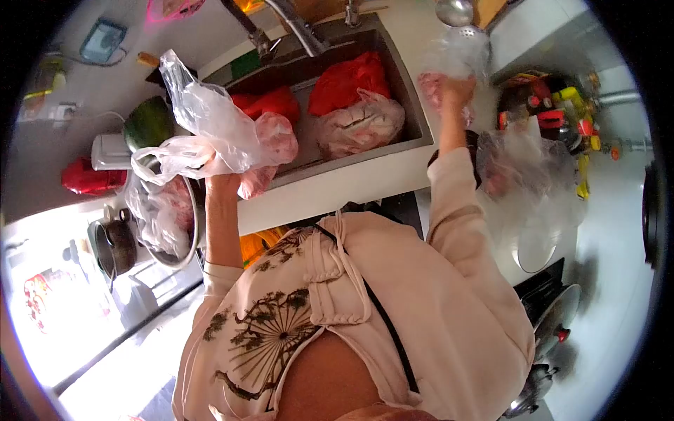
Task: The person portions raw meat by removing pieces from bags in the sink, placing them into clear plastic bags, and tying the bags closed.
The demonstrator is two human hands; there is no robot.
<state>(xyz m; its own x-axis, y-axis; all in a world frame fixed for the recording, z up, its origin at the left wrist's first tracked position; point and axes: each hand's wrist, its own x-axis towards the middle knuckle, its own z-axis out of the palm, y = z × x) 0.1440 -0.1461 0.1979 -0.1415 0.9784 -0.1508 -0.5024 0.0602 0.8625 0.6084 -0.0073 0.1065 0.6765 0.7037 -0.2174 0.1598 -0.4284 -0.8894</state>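
Observation:
My left hand [223,182] is closed on a clear plastic bag [214,116] with pink, meat-like contents, over the sink's left front edge; the plastic covers most of its fingers. Out to the right of the sink, my right hand [458,91] grips another thin clear bag [430,85], also with something pink inside; blur hides its detail. Inside the grey sink [420,105] lie two red plastic bags, one on the right [351,81] and one on the left [270,104]. A clear bag of pale pink meat [361,128] rests in front of the right one.
Left of the sink, a metal pot [191,249] holds more bagged pink contents, near a dark green melon [149,123]. A faucet [302,31] overhangs the sink. On the right counter lie a clear bag [526,175] and several bottles [554,116]. Metal ladles [455,12] are at the back.

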